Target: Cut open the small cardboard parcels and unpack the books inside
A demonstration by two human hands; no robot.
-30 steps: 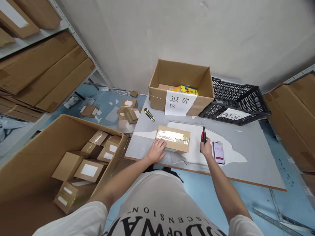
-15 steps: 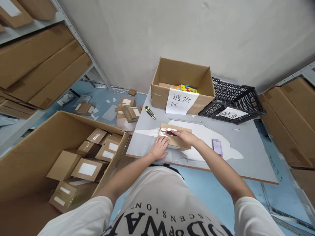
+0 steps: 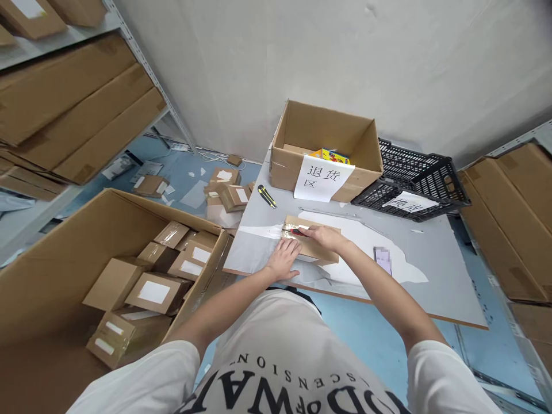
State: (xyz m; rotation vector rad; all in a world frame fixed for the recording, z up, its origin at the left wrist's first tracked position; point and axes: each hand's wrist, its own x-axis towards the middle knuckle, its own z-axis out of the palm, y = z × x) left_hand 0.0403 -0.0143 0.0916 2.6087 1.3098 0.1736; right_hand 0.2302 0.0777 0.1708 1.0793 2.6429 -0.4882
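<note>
Centre frame: my left hand (image 3: 285,260) lies flat, fingers spread, on the taped brown cardboard parcel (image 3: 317,248); my right hand (image 3: 324,236) grips the red utility knife (image 3: 297,232) on its top.

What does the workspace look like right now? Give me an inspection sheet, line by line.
Surface: grey table with white sheets lying on it.
Job's things: taped parcel flat on the table; red utility knife laid along its top.
Clutter: phone, yellow-black cutter, open carton with a paper sign, black crate.
Grips: left hand pressed flat on the parcel's near edge; right hand closed round the knife.
Cables: white cable on the floor by the wall.
Surroundings: big carton of small boxes at left, loose boxes on the floor, shelving with flat cardboard.
</note>
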